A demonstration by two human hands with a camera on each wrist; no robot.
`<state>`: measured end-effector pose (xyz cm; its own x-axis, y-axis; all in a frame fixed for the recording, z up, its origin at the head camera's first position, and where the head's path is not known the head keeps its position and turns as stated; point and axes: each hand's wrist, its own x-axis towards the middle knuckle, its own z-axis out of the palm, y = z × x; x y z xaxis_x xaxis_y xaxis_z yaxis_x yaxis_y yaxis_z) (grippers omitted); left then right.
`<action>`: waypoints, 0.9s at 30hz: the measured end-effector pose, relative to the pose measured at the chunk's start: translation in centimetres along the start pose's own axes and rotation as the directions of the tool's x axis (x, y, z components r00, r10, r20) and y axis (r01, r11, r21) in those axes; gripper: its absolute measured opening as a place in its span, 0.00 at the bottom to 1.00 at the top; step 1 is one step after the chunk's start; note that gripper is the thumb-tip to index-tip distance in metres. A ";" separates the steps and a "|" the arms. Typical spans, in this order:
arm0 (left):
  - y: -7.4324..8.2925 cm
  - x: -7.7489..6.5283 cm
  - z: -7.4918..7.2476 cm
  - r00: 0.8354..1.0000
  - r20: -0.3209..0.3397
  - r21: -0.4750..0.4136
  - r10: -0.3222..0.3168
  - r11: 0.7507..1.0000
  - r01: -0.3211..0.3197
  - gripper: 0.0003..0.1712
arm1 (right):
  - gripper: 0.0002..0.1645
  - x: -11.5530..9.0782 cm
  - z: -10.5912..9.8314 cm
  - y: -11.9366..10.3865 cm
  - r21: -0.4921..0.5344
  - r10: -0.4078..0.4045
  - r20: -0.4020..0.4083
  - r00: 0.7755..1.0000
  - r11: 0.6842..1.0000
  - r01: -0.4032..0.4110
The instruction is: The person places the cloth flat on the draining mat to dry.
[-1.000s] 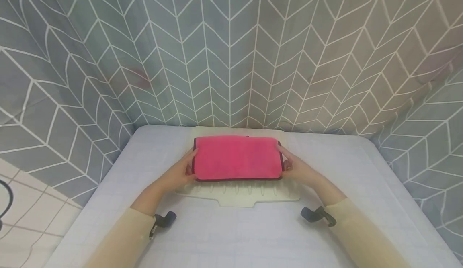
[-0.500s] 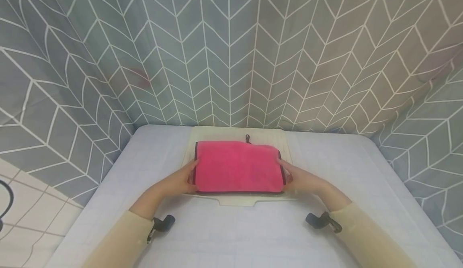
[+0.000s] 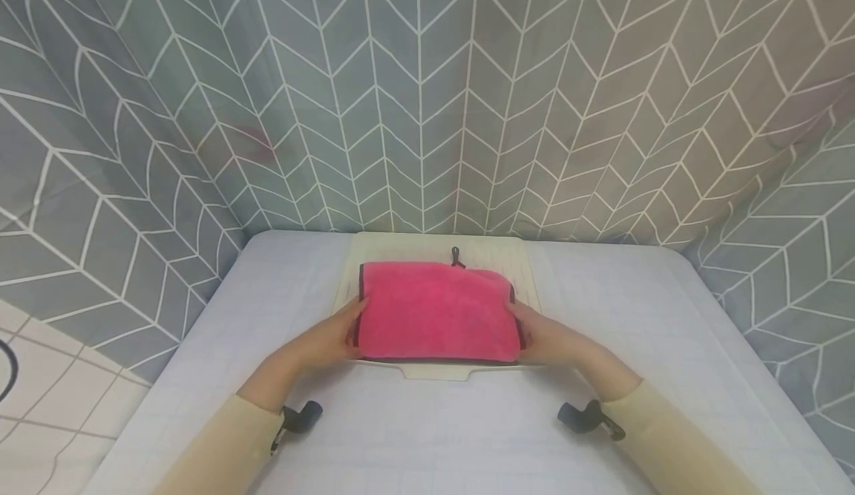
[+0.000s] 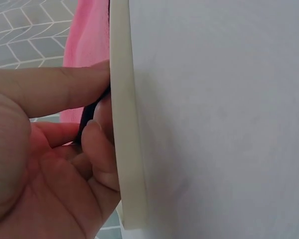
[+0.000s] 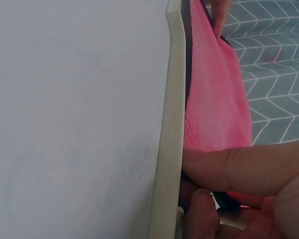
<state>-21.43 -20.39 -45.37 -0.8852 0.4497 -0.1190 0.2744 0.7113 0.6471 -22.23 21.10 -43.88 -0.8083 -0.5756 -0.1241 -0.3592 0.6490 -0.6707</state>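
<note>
A folded pink towel with dark edging lies over a cream ridged board, likely a washboard. At its left end my left hand pinches the dark edge between thumb and fingers. My right hand grips the opposite end in the same way. The left wrist view shows the thumb on the pink cloth and the curled fingers partly hidden behind the board's rim. In the right wrist view, the thumb presses the towel beside the board's edge. Most of the ridges are covered.
The board rests on a white-covered table. A small black loop sticks out behind the towel. A grey chevron curtain encloses the back and sides. Pale floor tiles show at lower left.
Both hands have brought the towel nearer to me and lower over the board. The black loop and the board's far part have come into view, while the near ridges are covered.
</note>
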 end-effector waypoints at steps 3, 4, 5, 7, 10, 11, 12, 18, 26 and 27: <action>0.2 -0.2 0.0 1.000 -0.012 0.026 0.018 1.000 -0.017 0.55 | 0.59 0.0 0.0 0.2 -0.036 -0.007 0.010 1.000 0.999 0.007; 0.3 -0.3 -0.1 1.000 -0.017 0.032 0.020 0.999 -0.019 0.54 | 0.58 0.0 -0.1 0.3 -0.044 -0.007 0.022 1.000 0.999 0.008; 0.4 -0.4 -0.2 1.000 -0.019 0.032 0.020 0.999 -0.019 0.53 | 0.57 0.0 -0.2 0.4 -0.042 0.011 0.037 0.999 0.999 -0.010; 0.5 -0.6 -0.5 1.000 -0.020 0.015 0.009 1.000 -0.008 0.49 | 0.55 -0.2 -0.8 0.5 -0.049 0.064 0.051 0.997 0.997 -0.061; 0.3 -0.8 -1.4 0.998 -0.037 -0.047 -0.044 0.998 0.042 0.44 | 0.50 -0.1 -2.2 0.8 0.030 0.146 0.073 0.987 0.988 -0.149; 0.2 -0.7 -1.7 0.997 -0.050 -0.071 -0.064 0.996 0.060 0.43 | 0.48 -0.1 -2.7 0.9 0.055 0.162 0.066 0.985 0.985 -0.166; 0.0 -0.6 -2.0 0.995 -0.071 -0.087 -0.071 0.994 0.064 0.42 | 0.46 0.0 -3.2 1.0 0.084 0.171 0.053 0.984 0.981 -0.175; -1.1 1.1 -3.1 0.981 -0.193 -0.112 -0.018 0.994 -0.004 0.37 | 0.37 1.2 -4.9 1.5 0.223 0.103 -0.026 0.994 0.970 -0.095; -2.1 3.5 -2.6 0.960 -0.278 -0.215 -0.033 0.976 -0.028 0.32 | 0.35 3.1 -4.7 2.5 0.316 0.100 -0.032 0.994 0.945 -0.085; -2.1 3.8 -2.5 0.956 -0.292 -0.220 -0.030 0.975 -0.037 0.32 | 0.34 3.3 -4.7 2.6 0.327 0.105 -0.037 0.994 0.941 -0.088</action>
<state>-26.30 -21.53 -45.30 -0.9641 0.2509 0.0874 0.2177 0.5576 0.8010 -28.00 23.28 -42.62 -0.8582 -0.4852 -0.1672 -0.1146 0.4987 -0.8591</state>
